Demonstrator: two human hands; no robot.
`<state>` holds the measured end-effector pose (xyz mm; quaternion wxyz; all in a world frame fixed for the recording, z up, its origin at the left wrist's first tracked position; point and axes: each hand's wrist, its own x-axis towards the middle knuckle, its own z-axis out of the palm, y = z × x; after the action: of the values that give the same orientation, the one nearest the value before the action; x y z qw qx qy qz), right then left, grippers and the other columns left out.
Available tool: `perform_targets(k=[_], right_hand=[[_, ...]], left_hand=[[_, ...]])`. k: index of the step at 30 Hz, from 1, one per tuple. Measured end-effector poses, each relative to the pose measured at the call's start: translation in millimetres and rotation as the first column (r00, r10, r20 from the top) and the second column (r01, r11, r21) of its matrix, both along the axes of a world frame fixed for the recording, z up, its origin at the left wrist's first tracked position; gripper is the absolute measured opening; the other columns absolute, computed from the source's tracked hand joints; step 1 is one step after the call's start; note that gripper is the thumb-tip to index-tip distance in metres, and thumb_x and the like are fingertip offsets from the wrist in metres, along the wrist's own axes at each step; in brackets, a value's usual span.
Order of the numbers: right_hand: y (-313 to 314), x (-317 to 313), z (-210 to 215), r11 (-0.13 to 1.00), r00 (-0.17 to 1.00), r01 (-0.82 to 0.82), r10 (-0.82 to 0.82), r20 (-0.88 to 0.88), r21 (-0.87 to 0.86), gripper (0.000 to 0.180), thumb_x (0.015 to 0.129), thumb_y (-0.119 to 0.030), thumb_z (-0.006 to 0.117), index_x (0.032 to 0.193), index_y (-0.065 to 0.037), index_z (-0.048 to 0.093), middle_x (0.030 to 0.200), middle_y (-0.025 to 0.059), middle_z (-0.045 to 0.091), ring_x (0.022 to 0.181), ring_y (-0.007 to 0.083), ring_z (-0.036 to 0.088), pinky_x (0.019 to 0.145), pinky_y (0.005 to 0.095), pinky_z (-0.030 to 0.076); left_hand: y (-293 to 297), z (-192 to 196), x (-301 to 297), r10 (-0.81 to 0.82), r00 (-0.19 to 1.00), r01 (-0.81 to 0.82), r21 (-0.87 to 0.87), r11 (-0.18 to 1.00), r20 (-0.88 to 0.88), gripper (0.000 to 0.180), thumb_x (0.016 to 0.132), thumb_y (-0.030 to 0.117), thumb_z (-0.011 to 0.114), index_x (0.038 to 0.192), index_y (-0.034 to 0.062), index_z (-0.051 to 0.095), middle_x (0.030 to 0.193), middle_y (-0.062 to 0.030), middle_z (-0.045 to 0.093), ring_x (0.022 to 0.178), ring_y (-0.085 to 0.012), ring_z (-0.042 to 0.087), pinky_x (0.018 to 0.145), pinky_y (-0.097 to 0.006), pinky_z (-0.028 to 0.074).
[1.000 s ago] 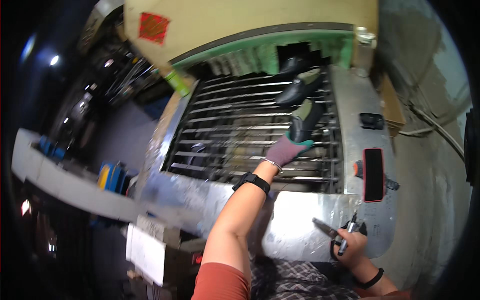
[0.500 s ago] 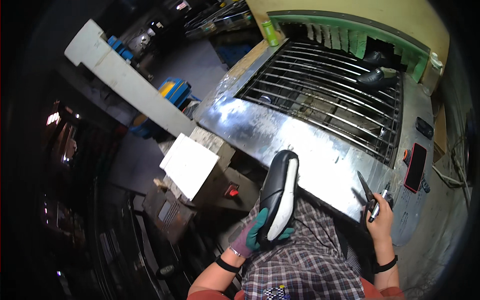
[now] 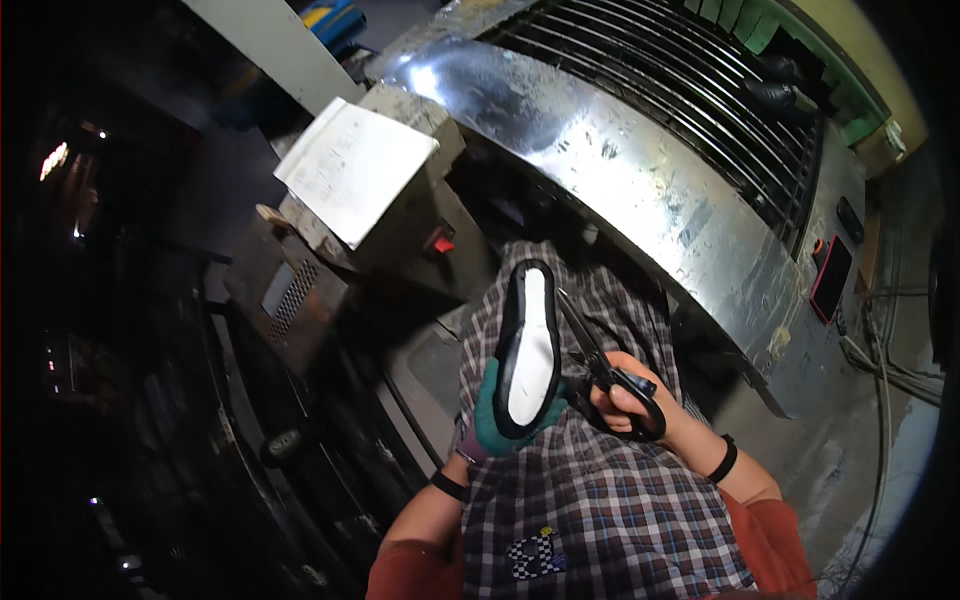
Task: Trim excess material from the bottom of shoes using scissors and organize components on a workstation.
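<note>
My left hand, in a teal and purple glove, holds a black shoe sole-up over my lap, its white sole facing me. My bare right hand grips black scissors, whose blades lie against the right edge of the sole. A plaid cloth covers my lap beneath both hands.
A shiny metal machine front with a conveyor of metal bars runs above, carrying black shoes at its far end. A grey box with white paper on top and a red switch stands at left. Dark machinery fills the left side.
My left hand took a shoe off the conveyor and brought it down to my lap. My right hand brought the scissors over to the shoe's sole. My head turned down and left.
</note>
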<state>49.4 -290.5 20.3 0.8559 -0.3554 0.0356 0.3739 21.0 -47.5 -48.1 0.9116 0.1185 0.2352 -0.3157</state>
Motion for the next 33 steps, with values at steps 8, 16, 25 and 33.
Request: perform_targets(k=[8,16,25,33], right_hand=[[15.1,-1.9,-8.4,0.995,0.993,-0.093,0.095,-0.074,0.027,0.045,0.092,-0.018,0.062,0.131,-0.011,0.040,0.086,0.0068,0.056,0.056,0.0079,0.047,0.047,0.0199,0.038],[21.2,2.5,-13.0,0.996,0.994,-0.088,0.088,-0.071,0.011,0.043,0.093,-0.018,0.060,0.130,-0.009,0.039,0.080,0.0044,0.051,0.055,0.0065,0.044,0.047,0.0192,0.035],[23.6,2.7,-14.4,0.987,0.989,-0.151,0.151,0.003,-0.063,0.044,0.092,-0.019,0.062,0.129,-0.006,0.041,0.078,0.0026,0.052,0.053,0.0052,0.043,0.046,0.0191,0.035],[14.6,4.5,-3.9,0.964,0.968,-0.247,0.240,-0.072,-0.099,0.045,0.088,-0.021,0.067,0.125,-0.005,0.048,0.080,0.0025,0.054,0.056,0.0080,0.047,0.050,0.0217,0.041]], left_hand=[[-1.2,4.4,-1.4,0.041,0.998,-0.039,0.045,0.998,-0.043,0.070,0.091,0.062,0.041,0.137,0.0092,0.043,0.129,-0.0148,0.054,0.111,-0.0309,0.058,0.094,-0.049,0.048],[-2.6,6.5,0.8,0.039,0.997,-0.039,-0.007,0.999,-0.066,0.068,0.092,0.060,0.043,0.139,0.0113,0.041,0.130,-0.0149,0.052,0.113,-0.0314,0.056,0.094,-0.052,0.047],[-4.0,13.3,-0.4,-0.184,0.714,-0.276,0.512,0.813,0.676,0.064,0.094,0.058,0.040,0.138,0.0109,0.041,0.129,-0.0129,0.052,0.115,-0.0301,0.054,0.094,-0.053,0.047],[5.1,-3.9,-8.0,-0.137,0.792,-0.094,0.340,0.936,0.595,0.069,0.090,0.060,0.047,0.139,0.0123,0.040,0.132,-0.0192,0.048,0.119,-0.0413,0.047,0.101,-0.057,0.039]])
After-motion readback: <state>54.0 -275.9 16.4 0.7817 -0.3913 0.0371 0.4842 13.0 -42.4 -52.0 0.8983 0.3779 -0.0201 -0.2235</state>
